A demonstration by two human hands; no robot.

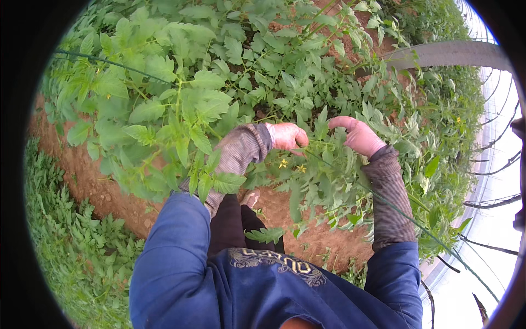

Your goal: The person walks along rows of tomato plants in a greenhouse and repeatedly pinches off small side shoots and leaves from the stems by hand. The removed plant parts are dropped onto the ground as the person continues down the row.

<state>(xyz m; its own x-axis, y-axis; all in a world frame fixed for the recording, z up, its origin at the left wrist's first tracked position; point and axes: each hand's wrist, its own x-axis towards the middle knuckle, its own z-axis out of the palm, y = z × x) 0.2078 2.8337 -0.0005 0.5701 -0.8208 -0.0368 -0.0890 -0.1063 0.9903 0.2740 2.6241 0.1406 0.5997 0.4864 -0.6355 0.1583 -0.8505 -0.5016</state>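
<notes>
Both my hands wear thin pink gloves stained with soil. My left hand (289, 137) has its fingers curled around a tomato stem (318, 142), right at a taut green twine (394, 204); its fingertips are partly hidden. To the right, my right hand (358, 133) hovers among the leaves with index finger and thumb apart, and I see nothing between them. Small yellow tomato flowers (283, 163) hang just below my left hand. A tall leafy tomato shoot (178, 103) rises in front of my left forearm.
A curved grey band (448, 55) arches over the plants at upper right. Bare reddish soil (328, 242) runs beneath me, with my shoe (250, 198) on it. Another row of plants (82, 255) grows at lower left. White plastic sheeting (485, 242) with dark curved strips lines the right side.
</notes>
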